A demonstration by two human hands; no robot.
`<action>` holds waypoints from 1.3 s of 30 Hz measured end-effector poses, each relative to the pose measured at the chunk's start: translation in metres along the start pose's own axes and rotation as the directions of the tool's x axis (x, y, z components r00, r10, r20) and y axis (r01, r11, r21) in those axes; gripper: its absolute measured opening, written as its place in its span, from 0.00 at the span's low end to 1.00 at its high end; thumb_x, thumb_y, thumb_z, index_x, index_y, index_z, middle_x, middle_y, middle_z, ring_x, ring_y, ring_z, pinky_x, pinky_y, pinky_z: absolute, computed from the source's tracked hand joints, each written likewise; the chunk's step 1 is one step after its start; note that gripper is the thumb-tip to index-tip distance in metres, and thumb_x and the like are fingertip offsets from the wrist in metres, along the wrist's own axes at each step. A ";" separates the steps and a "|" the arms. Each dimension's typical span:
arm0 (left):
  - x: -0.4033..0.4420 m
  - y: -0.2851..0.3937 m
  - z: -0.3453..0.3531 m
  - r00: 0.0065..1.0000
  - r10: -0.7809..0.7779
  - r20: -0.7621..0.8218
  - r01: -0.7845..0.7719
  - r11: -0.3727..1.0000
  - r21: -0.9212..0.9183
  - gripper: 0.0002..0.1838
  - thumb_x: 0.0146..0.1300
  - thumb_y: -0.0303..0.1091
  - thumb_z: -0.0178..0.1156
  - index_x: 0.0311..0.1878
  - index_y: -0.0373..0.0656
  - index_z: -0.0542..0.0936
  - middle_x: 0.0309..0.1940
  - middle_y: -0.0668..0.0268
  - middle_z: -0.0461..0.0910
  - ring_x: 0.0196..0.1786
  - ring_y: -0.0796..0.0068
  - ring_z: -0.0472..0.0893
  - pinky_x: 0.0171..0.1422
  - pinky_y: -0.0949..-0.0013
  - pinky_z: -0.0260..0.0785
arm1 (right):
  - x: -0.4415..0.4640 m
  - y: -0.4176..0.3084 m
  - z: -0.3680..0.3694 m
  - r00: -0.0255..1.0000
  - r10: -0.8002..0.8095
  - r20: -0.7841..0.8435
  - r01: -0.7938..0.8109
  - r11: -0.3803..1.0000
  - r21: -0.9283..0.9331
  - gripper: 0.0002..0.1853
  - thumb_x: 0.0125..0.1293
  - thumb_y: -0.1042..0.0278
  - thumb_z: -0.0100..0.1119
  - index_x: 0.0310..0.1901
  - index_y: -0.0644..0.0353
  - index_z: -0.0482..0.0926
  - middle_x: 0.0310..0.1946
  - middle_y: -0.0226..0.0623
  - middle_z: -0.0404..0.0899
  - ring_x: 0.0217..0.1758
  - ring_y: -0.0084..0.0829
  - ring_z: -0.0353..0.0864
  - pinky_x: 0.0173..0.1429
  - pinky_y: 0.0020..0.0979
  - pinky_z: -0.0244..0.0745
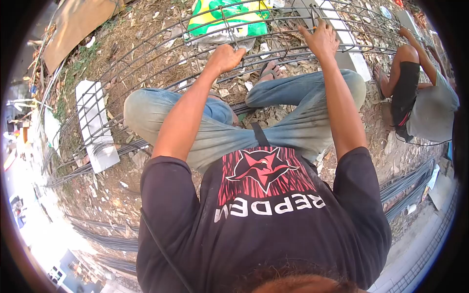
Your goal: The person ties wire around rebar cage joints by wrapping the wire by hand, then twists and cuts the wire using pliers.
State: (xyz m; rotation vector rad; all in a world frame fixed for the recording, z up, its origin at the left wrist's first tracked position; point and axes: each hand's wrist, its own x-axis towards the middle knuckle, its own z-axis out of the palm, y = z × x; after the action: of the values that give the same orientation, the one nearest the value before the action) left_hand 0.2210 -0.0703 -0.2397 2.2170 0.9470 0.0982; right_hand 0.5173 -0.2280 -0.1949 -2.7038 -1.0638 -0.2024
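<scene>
A long cage of thin steel rebar point(161, 43), with lengthwise bars crossed by stirrups, stretches across the ground in front of my bent knees. My left hand point(225, 58) is closed at its near side, fingers wrapped where a stirrup meets the lengthwise bars. The undersides of those fingers are hidden. To the right, my right hand point(322, 41) lies over the bars with its fingers spread, beside another upright stirrup. Behind the cage, between the hands, is a green, yellow and white sack point(234, 19).
A person point(430, 102) squats at the right, a hand on the cage's far end. Pale boards point(93, 124) lie under the cage at left, and another board point(359, 61) at right. Bundled bars point(408, 185) lie at lower right. Brown sheet point(80, 31) at upper left; litter covers the soil.
</scene>
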 end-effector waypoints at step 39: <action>0.010 -0.004 0.006 0.986 0.157 0.050 -0.149 0.981 -0.126 0.35 0.71 0.57 0.48 0.32 0.28 0.86 0.33 0.39 0.85 0.39 0.42 0.86 0.54 0.47 0.75 | -0.136 -0.097 -0.110 0.663 -0.689 0.292 0.693 0.418 -0.587 0.27 0.73 0.70 0.50 0.73 0.65 0.72 0.82 0.44 0.57 0.86 0.52 0.52 0.84 0.70 0.40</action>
State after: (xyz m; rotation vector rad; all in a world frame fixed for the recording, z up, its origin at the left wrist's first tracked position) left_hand 0.2279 -0.0653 -0.2486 2.1643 0.7180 0.1557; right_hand 0.3472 -0.2772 -0.1018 -2.5281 -2.4997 -0.8690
